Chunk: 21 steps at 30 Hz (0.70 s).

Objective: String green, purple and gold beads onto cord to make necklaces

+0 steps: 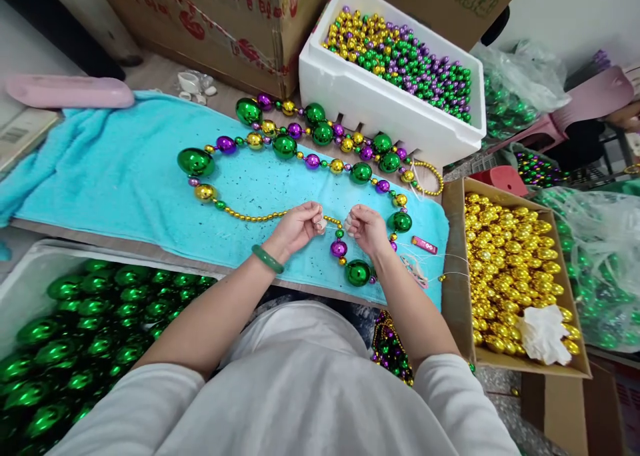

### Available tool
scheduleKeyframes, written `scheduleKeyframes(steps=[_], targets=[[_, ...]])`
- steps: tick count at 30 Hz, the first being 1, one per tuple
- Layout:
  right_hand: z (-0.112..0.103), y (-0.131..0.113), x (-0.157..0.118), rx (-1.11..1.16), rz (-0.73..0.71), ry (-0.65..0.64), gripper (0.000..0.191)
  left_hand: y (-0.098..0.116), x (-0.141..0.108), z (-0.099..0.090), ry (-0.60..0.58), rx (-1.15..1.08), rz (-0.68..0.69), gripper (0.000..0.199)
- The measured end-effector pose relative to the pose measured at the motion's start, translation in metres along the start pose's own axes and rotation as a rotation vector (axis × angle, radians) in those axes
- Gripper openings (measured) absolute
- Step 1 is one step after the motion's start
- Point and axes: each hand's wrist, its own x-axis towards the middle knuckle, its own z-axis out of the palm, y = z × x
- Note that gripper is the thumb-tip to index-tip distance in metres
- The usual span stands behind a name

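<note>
A long string of green, purple and gold beads point(285, 147) loops over the blue towel point(260, 183). Near its front, at the gold small-bead strand point(257, 217), my left hand point(299, 225) is closed with thumb and fingertips pinching thin string. To its right my right hand point(367, 228) is closed too, its fingers pinched on string, with something whitish at the fingertips. A thin line stretches between both hands, just above a purple bead point(339, 249) and a large green bead point(358, 273). More strung beads lie along the towel's back edge.
Behind the towel stands a white foam box point(390, 103) of small beads. A carton point(457, 289) of gold beads is at the right, a white bin point(20, 276) of green beads at the front left. A pink lighter point(424, 245) lies right of my right hand.
</note>
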Motion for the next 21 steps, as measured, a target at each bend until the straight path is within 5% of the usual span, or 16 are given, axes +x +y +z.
scheduleKeyframes(steps=[8, 16, 21], targets=[[0.005, -0.004, -0.009, -0.278, -0.077, -0.010, 0.036, 0.012, -0.010, 0.009, -0.005, 0.188, 0.061, 0.017], [0.035, -0.019, -0.019, -0.823, -0.396, 0.015, 0.014, 0.034, -0.016, 0.037, 0.000, 0.623, 0.501, 0.015], [0.051, -0.031, -0.043, -0.783, -0.459, -0.039, 0.010, 0.037, -0.023, 0.032, -0.095, 0.784, 0.336, 0.033]])
